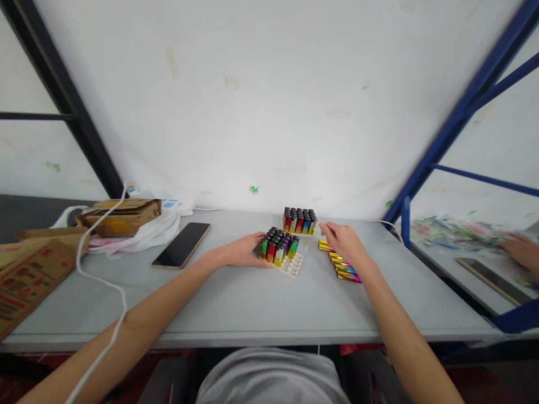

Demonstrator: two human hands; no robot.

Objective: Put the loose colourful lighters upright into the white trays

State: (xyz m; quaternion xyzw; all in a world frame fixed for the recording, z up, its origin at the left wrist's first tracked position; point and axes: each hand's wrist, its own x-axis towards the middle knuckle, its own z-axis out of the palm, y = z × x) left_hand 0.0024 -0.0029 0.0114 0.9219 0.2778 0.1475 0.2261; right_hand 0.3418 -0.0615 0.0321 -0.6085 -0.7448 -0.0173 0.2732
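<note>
Small lighters (279,247) with black tops and shiny multicoloured bodies stand upright in a white holed tray (292,266), whose front right holes are bare. Around the left side of this tray curves my left hand (244,251), its thumb in front and its fingers behind, gripping it. My right hand (342,240) is to the right, above the table, with its fingers pinched together; whatever is between them is too small to make out. Just below it several shiny gold and pink pieces (345,270) lie in a row, partly hidden by the hand and wrist.
A second block of upright lighters (299,221) stands behind, near the wall. On the left lie a phone (182,245), an open cardboard box (126,217) on white plastic, and a larger carton (37,280). A white cable (105,284) crosses over my left forearm. Blue frame bars (446,126) rise at right.
</note>
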